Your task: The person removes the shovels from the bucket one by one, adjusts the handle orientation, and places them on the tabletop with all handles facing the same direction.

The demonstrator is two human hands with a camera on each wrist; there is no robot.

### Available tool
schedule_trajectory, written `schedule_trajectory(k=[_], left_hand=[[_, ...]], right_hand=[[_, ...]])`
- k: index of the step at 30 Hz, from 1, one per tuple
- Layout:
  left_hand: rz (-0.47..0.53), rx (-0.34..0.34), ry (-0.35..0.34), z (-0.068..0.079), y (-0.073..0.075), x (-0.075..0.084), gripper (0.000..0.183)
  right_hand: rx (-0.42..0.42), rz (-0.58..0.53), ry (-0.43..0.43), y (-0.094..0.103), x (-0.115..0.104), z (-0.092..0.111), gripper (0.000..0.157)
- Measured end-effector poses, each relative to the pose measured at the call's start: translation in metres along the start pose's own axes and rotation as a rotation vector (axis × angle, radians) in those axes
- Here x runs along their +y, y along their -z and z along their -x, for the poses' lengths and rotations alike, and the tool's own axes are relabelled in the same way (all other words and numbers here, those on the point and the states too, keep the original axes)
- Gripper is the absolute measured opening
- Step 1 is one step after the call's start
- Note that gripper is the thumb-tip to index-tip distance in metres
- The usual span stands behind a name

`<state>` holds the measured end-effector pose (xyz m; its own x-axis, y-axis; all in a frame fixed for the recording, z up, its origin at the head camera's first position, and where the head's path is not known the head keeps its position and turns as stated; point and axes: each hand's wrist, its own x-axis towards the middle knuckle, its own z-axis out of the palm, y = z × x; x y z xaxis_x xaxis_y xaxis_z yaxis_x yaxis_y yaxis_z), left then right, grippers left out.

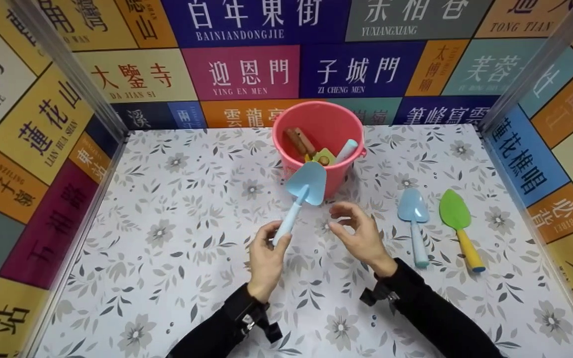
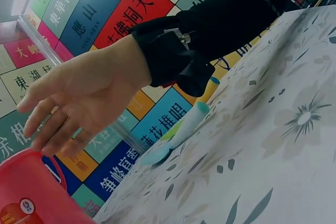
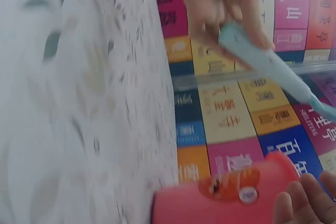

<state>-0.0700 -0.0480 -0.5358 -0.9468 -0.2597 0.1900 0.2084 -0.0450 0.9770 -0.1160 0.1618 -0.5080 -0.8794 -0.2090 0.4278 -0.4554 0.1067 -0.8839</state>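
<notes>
In the head view my left hand (image 1: 268,256) grips the handle of a light blue toy trowel (image 1: 290,211) between thumb and fingers. The trowel's blade points up and away, in front of the pink bucket (image 1: 318,119). To the right of the trowel, my right hand (image 1: 361,233) hovers with loosely bent fingers and holds nothing. Inside the bucket lie brown handles (image 1: 300,141), a pale blue handle (image 1: 347,150) and a yellow-green piece (image 1: 325,156), all partly hidden. From the right wrist, the left hand (image 3: 226,9) shows around the trowel handle (image 3: 268,64).
Right of the hands, a second blue trowel (image 1: 414,226) and a green trowel with a yellow handle (image 1: 460,228) lie side by side on the flower-patterned tabletop (image 1: 177,278). Panels with printed characters (image 1: 249,72) wall the table at the back and both sides.
</notes>
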Motion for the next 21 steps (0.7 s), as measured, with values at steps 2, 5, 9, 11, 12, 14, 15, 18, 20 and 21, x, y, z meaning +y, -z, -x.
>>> schedule_trajectory(k=[2, 5, 9, 11, 12, 14, 15, 18, 20, 21], left_hand=[[0.014, -0.01, -0.008, 0.003, -0.008, -0.001, 0.031], [0.031, -0.021, -0.013, 0.008, -0.019, -0.002, 0.031], [0.015, -0.025, -0.025, 0.015, -0.03, -0.005, 0.03], [0.011, -0.027, -0.03, 0.018, -0.035, -0.006, 0.03], [0.013, -0.027, -0.033, 0.019, -0.037, -0.006, 0.03], [0.016, -0.025, -0.035, 0.021, -0.04, -0.008, 0.03], [0.024, -0.024, -0.036, 0.021, -0.041, -0.009, 0.031], [0.03, -0.013, -0.035, 0.022, -0.044, -0.01, 0.03], [0.032, -0.011, -0.027, 0.023, -0.046, -0.011, 0.031], [0.035, -0.013, -0.021, 0.023, -0.046, -0.01, 0.031]], right_hand=[[0.002, -0.074, -0.051, -0.01, -0.001, 0.0, 0.035], [0.016, -0.173, -0.112, -0.024, -0.003, 0.001, 0.037], [0.076, -0.258, -0.168, -0.037, -0.006, 0.002, 0.043], [0.117, -0.281, -0.195, -0.041, -0.007, 0.002, 0.046], [0.137, -0.287, -0.213, -0.042, -0.008, 0.002, 0.046], [0.17, -0.304, -0.242, -0.044, -0.008, 0.002, 0.045], [0.184, -0.309, -0.253, -0.045, -0.009, 0.002, 0.044], [0.213, -0.316, -0.268, -0.046, -0.009, 0.003, 0.041], [0.225, -0.314, -0.268, -0.047, -0.009, 0.003, 0.039], [0.23, -0.308, -0.266, -0.047, -0.009, 0.004, 0.038]])
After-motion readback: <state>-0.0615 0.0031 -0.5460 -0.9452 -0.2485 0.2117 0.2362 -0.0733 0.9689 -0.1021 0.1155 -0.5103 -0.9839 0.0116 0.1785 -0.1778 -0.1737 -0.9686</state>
